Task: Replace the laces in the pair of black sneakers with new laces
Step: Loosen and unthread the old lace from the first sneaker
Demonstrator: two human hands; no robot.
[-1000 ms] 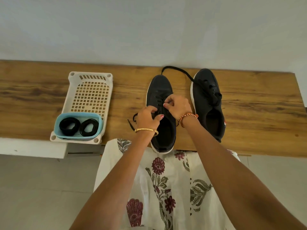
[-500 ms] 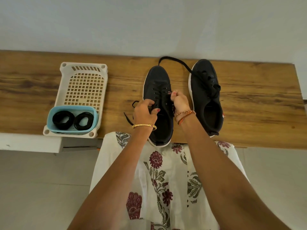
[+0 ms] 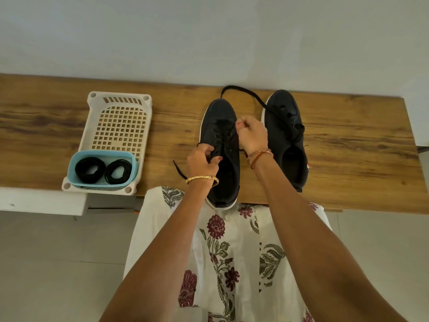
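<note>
Two black sneakers stand side by side on the wooden bench [image 3: 348, 145], toes toward the wall. My left hand [image 3: 202, 161] grips the left sneaker [image 3: 220, 117] at its left eyelet edge, with a black lace end [image 3: 178, 170] trailing out beside the wrist. My right hand [image 3: 251, 133] pinches the lace over the upper eyelets of the same shoe. The right sneaker [image 3: 285, 126] lies untouched, its loosened lace [image 3: 241, 91] looping behind both toes. Two coiled black laces [image 3: 102, 170] sit in a blue tub [image 3: 76, 159].
A white perforated basket [image 3: 118, 122] at the bench's left holds the blue tub at its near end. A pale wall runs behind the bench. The left sneaker's heel overhangs the bench's front edge above my floral-print lap [image 3: 222, 252].
My right hand has moved up the left sneaker toward the toe, drawing the lace. My left hand stays at the shoe's left side. The camera view shifted slightly.
</note>
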